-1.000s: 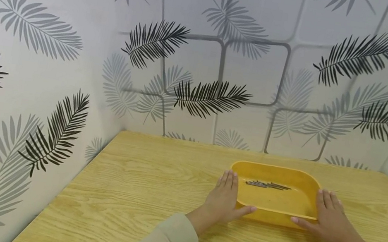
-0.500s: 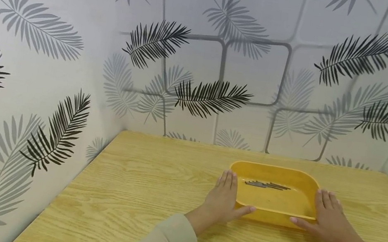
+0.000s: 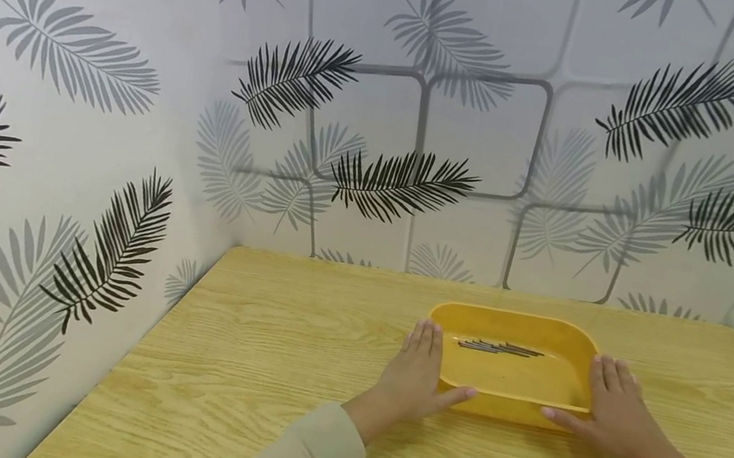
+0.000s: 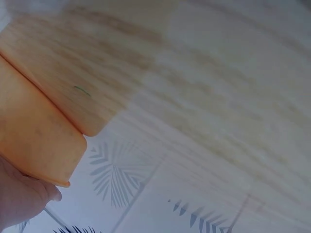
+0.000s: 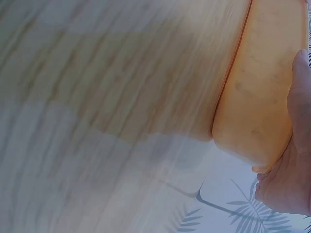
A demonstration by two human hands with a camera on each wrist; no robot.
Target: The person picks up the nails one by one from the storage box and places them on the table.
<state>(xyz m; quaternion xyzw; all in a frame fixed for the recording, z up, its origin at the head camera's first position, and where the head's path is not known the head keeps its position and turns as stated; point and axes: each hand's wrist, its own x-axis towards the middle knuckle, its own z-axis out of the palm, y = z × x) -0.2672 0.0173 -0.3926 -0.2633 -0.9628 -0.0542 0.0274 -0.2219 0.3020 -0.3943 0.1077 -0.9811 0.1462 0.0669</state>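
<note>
A yellow plastic tray (image 3: 511, 409) with raised sides and rounded corners stands on the wooden table. Inside it, toward the back left, lies a small bunch of several thin grey nails (image 3: 499, 348). My left hand (image 3: 412, 374) presses along the tray's left side, fingers straight and pointing away, its thumb lying on the front wall. On the opposite side my right hand (image 3: 620, 417) does the same, its thumb also along the front. Both wrist views show the tray's outer wall (image 4: 41, 126) against the hands; the nails are out of sight there.
The light wood-grain table (image 3: 248, 354) spreads to the left and in front of the tray. Behind it and to the left rise walls (image 3: 383, 121) with a feather-and-leaf pattern.
The tray has slid slightly to the left, with both hands moving along with it. The nails keep their arrangement inside, and the hands' hold looks the same.
</note>
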